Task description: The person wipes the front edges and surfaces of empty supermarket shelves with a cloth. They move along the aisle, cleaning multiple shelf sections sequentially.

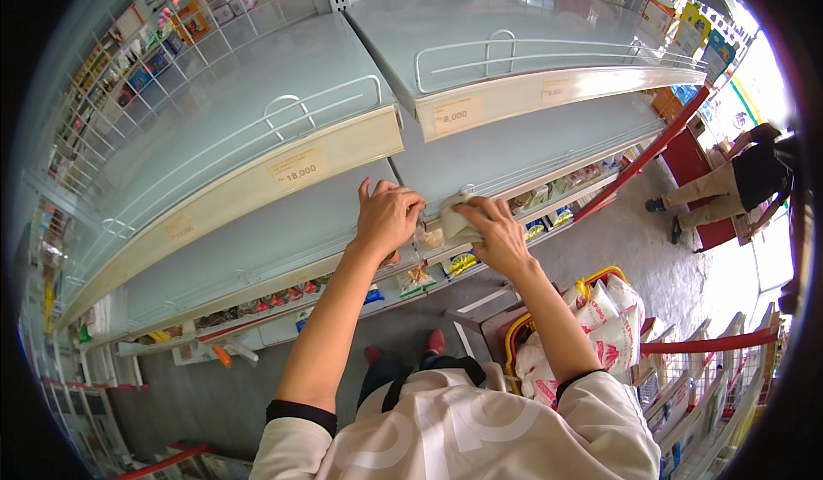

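My right hand point(498, 232) presses a pale cloth point(460, 220) against the front edge of a lower metal shelf point(508, 133). Left of it, my left hand point(389, 216) is at the front rail near the joint between two shelf sections, fingers bent and thumb near the fingertips; whether it pinches anything is hidden. Between the hands a yellowed price label point(431, 237) sits on the shelf's edge strip. Above, the upper left shelf point(257, 88) and upper right shelf point(514, 23) have white wire guards and price strips.
Packaged goods point(416, 279) lie on the shelves below. At right, a basket point(511, 351) holds white printed bags point(601, 313) beside a grey step stool point(479, 319). A person point(733, 184) stands by a red counter further right. Wire racks point(701, 383) stand at lower right.
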